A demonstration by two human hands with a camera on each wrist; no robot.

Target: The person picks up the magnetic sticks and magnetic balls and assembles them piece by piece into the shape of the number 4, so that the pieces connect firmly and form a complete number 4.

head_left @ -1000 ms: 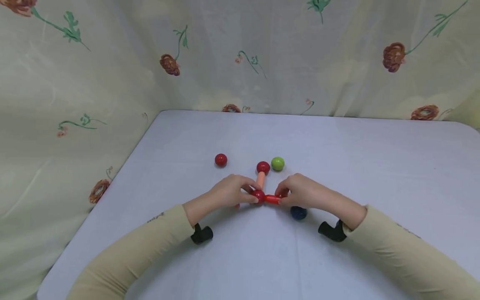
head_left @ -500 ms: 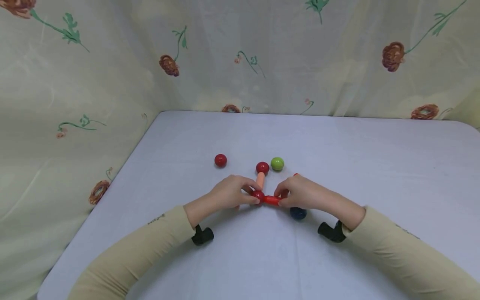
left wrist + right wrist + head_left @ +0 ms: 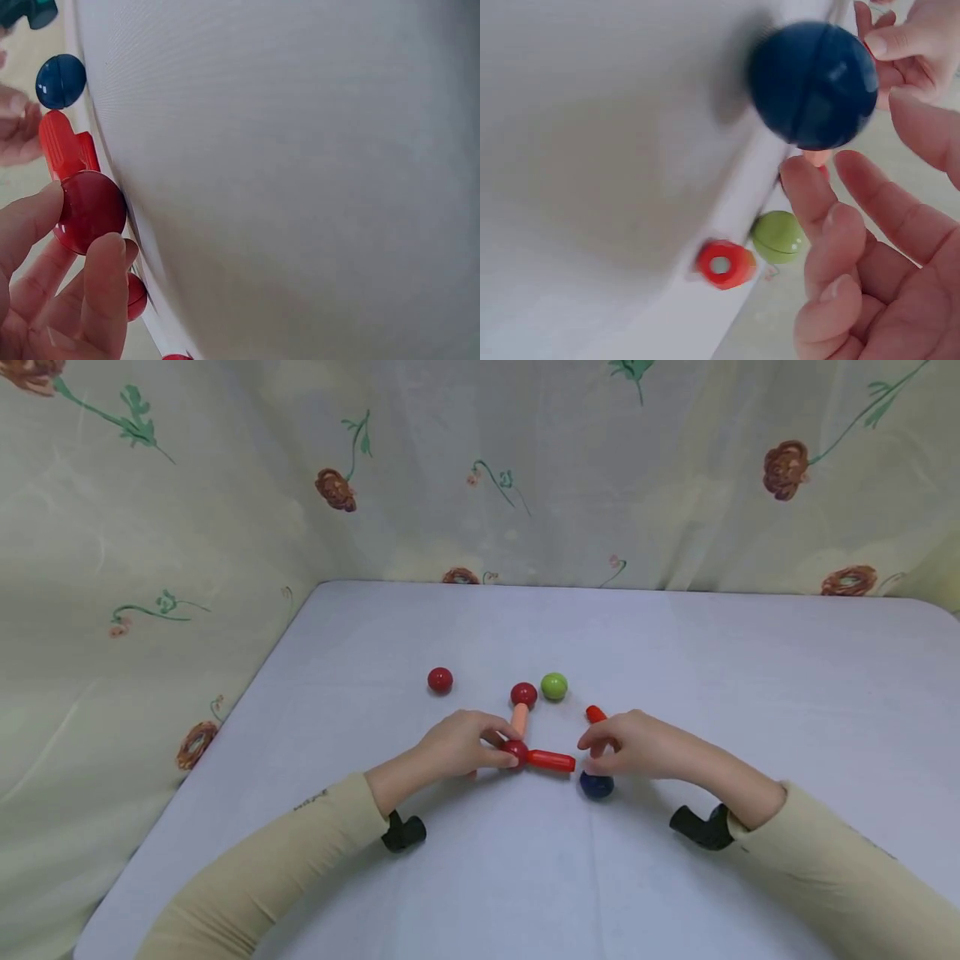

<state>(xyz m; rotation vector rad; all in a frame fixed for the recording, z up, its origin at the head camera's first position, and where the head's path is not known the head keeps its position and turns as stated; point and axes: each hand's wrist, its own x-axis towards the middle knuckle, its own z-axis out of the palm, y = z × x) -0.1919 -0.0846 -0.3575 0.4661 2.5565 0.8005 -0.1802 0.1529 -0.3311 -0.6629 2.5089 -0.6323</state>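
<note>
My left hand (image 3: 467, 743) pinches a glossy red ball (image 3: 91, 212) between thumb and fingers. A red grooved stick (image 3: 551, 762) reaches rightward from that ball, its far end uncovered. A peach stick (image 3: 520, 721) runs from the ball's far side to another red ball (image 3: 524, 694). Over to the right, my right hand (image 3: 637, 745) holds nothing, its thumb and fingers apart. Just under its fingertips in the head view lies a dark blue ball (image 3: 597, 787). Beyond this hand a second red stick (image 3: 596, 713) shows one end; the hand hides the rest.
A lime green ball (image 3: 554, 686) rests close to the far red ball. Farther left lies a loose red ball (image 3: 440, 680). Under the left hand peeks a small reddish end (image 3: 472, 774). Flowered cloth (image 3: 570, 468) hangs behind the white table (image 3: 450, 893).
My right hand has let go of the red stick and moved right, uncovering its end and more of the second red stick. The left hand keeps its grip in place.
</note>
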